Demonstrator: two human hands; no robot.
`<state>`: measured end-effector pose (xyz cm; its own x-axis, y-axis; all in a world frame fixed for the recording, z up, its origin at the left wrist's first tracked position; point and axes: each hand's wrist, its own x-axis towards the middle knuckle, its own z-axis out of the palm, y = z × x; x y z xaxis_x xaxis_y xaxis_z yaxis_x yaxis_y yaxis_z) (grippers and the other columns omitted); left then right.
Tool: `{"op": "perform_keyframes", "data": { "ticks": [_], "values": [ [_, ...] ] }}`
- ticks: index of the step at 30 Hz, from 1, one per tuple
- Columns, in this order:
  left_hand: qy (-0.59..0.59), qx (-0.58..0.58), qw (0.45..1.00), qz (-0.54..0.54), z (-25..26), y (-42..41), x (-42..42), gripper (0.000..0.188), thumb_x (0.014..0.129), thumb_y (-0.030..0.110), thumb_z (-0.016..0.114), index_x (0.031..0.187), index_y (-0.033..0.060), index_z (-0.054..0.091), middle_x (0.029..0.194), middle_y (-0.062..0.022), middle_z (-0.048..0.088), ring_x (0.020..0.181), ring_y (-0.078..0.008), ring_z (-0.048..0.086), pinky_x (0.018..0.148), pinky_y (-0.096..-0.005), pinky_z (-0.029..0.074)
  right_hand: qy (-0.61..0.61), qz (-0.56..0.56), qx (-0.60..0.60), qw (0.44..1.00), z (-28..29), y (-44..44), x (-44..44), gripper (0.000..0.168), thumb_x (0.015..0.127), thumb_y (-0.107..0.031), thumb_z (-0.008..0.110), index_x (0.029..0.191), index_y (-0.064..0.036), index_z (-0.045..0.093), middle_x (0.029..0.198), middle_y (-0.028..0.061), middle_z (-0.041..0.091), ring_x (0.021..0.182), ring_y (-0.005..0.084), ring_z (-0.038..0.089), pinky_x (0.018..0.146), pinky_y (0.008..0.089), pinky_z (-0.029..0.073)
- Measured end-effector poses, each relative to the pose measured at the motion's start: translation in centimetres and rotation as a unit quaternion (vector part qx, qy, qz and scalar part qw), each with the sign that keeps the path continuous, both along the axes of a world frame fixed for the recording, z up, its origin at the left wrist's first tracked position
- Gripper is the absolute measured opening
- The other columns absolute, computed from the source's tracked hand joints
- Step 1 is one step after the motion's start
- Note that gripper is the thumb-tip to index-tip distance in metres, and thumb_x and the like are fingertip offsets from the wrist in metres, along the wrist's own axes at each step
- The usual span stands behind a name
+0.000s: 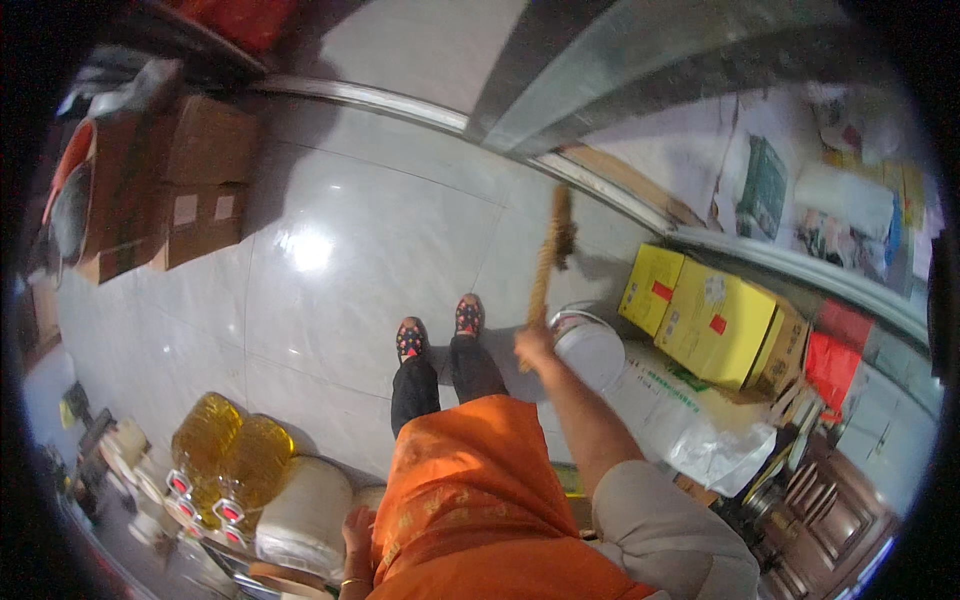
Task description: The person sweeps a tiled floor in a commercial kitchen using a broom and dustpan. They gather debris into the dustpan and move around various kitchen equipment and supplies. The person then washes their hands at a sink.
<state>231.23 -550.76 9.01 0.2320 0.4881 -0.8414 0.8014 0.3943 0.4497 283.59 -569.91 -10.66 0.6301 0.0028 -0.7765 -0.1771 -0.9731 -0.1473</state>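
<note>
My right hand [534, 345] is closed around a light brown handle of what looks like a brush [553, 240], held out ahead of me. Dark bristles stick out along one side near its far end, and motion blurs them. A white lidded bucket [589, 352] stands on the floor just right of that hand. My left hand [360, 529] hangs beside my orange apron [465, 465], with a thin bracelet at the wrist. The apron partly covers its fingers, so its grip is unclear. It is nearest a pale round tub [304, 510].
Large bottles of yellow oil [232, 457] stand at lower left. Cardboard boxes [199, 187] are stacked at upper left. Yellow cartons [705, 315] and a white plastic sack [690, 427] lie to the right, along a raised metal door track [630, 195]. The tiled floor [352, 270] reflects light.
</note>
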Motion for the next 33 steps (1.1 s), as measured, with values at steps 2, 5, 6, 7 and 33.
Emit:
{"op": "perform_keyframes", "data": {
  "ticks": [2, 5, 6, 7, 33],
  "values": [
    [0.084, -0.061, 0.982, 0.158, 2.7, -1.8, 6.8, 0.028, 0.09, 0.022, 0.056, 0.106, -0.0011, 0.058, 0.086, -0.01, 0.065, 0.074, -0.0189, 0.063, 0.062, -0.031, 0.052, 0.054, -0.022, 0.088, 0.994, 3.2, 3.1, -3.3, 0.088, 0.084, -0.018, 0.059, 0.149, -0.014, 0.0, 0.092, 0.0181, 0.063, 0.072, 0.0269, 0.063, 0.061, 0.0411, 0.051],
    [0.074, -0.045, 0.976, 0.2, 4.4, -2.5, 10.5, 0.027, 0.089, 0.02, 0.056, 0.105, -0.0016, 0.059, 0.086, -0.0096, 0.065, 0.074, -0.0184, 0.063, 0.061, -0.0296, 0.052, 0.157, 0.009, 0.176, 0.972, 8.3, 2.9, -2.6, 0.08, 0.087, -0.019, 0.058, 0.149, -0.018, 0.007, 0.093, 0.0153, 0.061, 0.065, 0.0205, 0.06, 0.051, 0.0348, 0.05],
    [0.071, -0.036, 0.97, 0.231, 3.4, -3.1, 9.7, 0.026, 0.088, 0.019, 0.056, 0.104, -0.001, 0.058, 0.084, -0.0095, 0.064, 0.072, -0.0176, 0.063, 0.059, -0.0282, 0.052, 0.147, 0.039, 0.192, 0.97, 8.7, 1.5, -2.0, 0.078, 0.087, -0.02, 0.058, 0.149, -0.02, 0.01, 0.093, 0.0138, 0.061, 0.064, 0.0192, 0.059, 0.05, 0.0335, 0.05],
    [0.067, -0.03, 0.966, 0.249, 3.0, -4.1, 9.1, 0.026, 0.088, 0.02, 0.056, 0.104, -0.0007, 0.058, 0.084, -0.0093, 0.064, 0.072, -0.0172, 0.062, 0.059, -0.028, 0.052, 0.136, 0.074, 0.206, 0.966, 8.8, 0.0, -1.5, 0.077, 0.087, -0.02, 0.059, 0.149, -0.022, 0.013, 0.093, 0.0124, 0.061, 0.064, 0.0179, 0.057, 0.05, 0.0322, 0.05],
    [-0.033, -0.134, 0.798, 0.586, -3.1, -12.0, 0.5, 0.019, 0.091, 0.021, 0.056, 0.097, 0.003, 0.055, 0.077, -0.0068, 0.061, 0.066, -0.0162, 0.059, 0.055, -0.0281, 0.047, 0.137, 0.188, 0.069, 0.97, 12.1, 25.0, 1.2, 0.079, 0.085, -0.02, 0.063, 0.148, -0.02, 0.017, 0.075, 0.0102, 0.061, 0.058, 0.0189, 0.057, 0.052, 0.0352, 0.049]
  ]
}}
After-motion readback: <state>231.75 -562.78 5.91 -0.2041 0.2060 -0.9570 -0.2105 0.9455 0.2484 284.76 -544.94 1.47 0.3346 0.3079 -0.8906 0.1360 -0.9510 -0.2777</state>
